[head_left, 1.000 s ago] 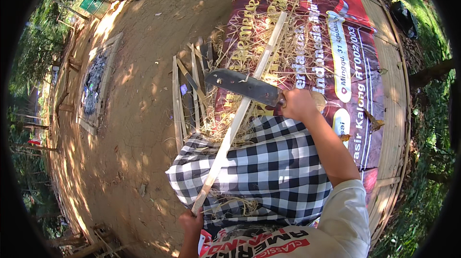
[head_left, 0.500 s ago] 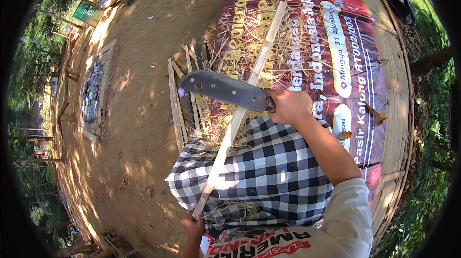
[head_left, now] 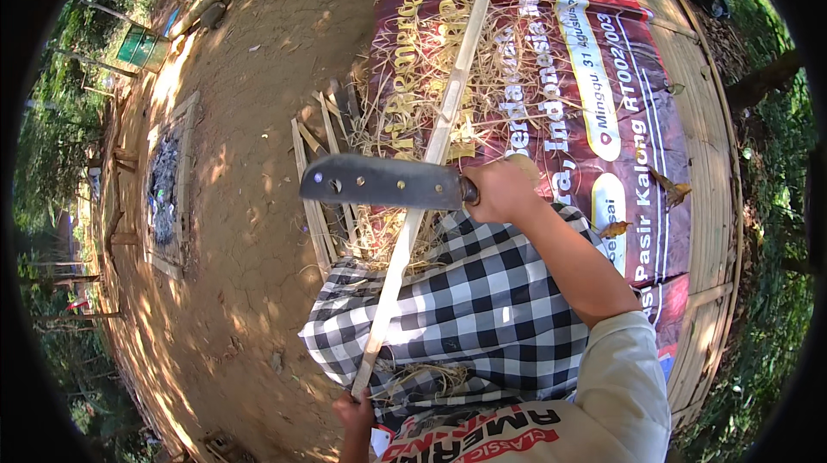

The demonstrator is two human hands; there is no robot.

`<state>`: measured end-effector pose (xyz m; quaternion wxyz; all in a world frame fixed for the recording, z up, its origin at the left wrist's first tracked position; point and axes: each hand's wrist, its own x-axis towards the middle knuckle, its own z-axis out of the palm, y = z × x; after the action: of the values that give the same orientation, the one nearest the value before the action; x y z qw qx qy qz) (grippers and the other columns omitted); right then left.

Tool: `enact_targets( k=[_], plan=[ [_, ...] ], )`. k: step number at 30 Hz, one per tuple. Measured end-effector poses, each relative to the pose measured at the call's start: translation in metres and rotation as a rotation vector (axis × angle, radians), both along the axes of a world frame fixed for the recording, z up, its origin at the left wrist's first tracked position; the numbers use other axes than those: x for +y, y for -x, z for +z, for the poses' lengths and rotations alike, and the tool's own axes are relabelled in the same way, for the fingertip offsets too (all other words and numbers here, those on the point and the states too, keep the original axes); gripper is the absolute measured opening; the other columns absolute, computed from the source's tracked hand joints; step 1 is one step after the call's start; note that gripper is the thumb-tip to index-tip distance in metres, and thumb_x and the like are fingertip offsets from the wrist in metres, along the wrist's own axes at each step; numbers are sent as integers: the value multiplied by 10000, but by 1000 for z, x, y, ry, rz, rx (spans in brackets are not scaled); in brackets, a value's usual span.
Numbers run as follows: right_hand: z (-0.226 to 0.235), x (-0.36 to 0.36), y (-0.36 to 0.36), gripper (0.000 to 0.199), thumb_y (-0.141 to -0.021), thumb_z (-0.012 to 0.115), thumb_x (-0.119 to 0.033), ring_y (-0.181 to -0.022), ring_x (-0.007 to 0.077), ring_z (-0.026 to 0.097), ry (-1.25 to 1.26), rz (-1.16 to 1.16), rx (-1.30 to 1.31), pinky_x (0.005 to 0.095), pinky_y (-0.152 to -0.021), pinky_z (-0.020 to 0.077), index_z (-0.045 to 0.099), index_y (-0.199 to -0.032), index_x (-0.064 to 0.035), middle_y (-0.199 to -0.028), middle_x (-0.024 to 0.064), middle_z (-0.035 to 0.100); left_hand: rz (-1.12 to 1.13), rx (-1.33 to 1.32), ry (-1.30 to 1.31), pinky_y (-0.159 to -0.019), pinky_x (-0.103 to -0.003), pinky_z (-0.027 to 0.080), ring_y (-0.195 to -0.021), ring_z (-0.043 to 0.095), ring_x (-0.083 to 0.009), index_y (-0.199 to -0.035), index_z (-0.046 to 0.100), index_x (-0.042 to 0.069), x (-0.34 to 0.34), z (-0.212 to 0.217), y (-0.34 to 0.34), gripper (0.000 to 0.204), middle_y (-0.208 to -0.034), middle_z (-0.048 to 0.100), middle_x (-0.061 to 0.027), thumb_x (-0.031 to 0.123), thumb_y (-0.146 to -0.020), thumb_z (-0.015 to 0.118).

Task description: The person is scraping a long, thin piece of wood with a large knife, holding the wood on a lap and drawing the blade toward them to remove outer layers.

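The right hand (head_left: 500, 192) was clenched around the handle of a broad, dark machete (head_left: 383, 181), the blade held level and pointing to the person's left, raised above a long, pale bamboo strip (head_left: 426, 174). The blade crossed the strip about halfway along its length; I could not tell whether steel touched wood. The strip ran from the left hand (head_left: 355, 416), low near the body, up and away over the lap to the far end of a red printed banner (head_left: 551, 75) spread on the ground. The left grip was closed on the strip's near end. A black-and-white checked cloth (head_left: 469, 316) covered the person's lap beneath the strip. Dry, straw-like shavings (head_left: 405, 118) lay scattered over the banner, and several split bamboo slats (head_left: 314, 179) lay on the bare earth (head_left: 250, 205) just beside its left edge. A woven bamboo platform (head_left: 702, 118) bordered the banner on the right.
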<state>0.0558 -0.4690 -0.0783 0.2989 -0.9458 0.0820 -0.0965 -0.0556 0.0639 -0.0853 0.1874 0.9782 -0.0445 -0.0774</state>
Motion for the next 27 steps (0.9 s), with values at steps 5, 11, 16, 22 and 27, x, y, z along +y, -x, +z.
enact_targets(
  k=[5, 11, 16, 22, 27],
  plan=[
    [-13, -23, -10, 206, -623, 667, -207, -695, 349, 661, 165, -69, 117, 444, -672, 531, 658, -782, -75, -703, 154, 660, -2, -33, -48, -433, -458, 375, -436, 513, -389, -542, 498, -10, -7, 8, -1, 481, -469, 476, -192, 344, -726, 767],
    [-10, -48, -1, 175, -673, 651, -189, -734, 355, 668, 98, -402, 191, 437, -693, 544, 676, -800, -72, -757, 174, 677, -22, 8, -104, -441, -438, 392, -450, 546, -371, -559, 524, -17, -19, 18, -12, 486, -475, 496, -192, 363, -710, 786],
    [-5, 0, -6, 233, -636, 660, -222, -666, 365, 656, -3, -175, 74, 438, -658, 540, 657, -800, -56, -677, 174, 650, 15, 26, -56, -454, -436, 401, -445, 545, -334, -670, 618, -62, -6, 5, -7, 381, -491, 520, -193, 282, -709, 777],
    [7, 4, -7, 195, -615, 672, -220, -689, 332, 670, 153, 91, 180, 423, -638, 531, 654, -749, -80, -673, 146, 651, 133, 69, 15, -459, -415, 368, -438, 484, -243, -613, 543, -50, -29, 23, -3, 404, -485, 496, -160, 269, -746, 752],
    [-1, -67, 3, 205, -707, 658, -220, -762, 347, 674, -103, -475, 224, 438, -716, 539, 682, -826, -55, -750, 177, 675, 17, -40, -113, -454, -448, 396, -437, 529, -340, -582, 545, -47, -24, 22, -6, 483, -488, 511, -193, 350, -727, 778]
  ],
)
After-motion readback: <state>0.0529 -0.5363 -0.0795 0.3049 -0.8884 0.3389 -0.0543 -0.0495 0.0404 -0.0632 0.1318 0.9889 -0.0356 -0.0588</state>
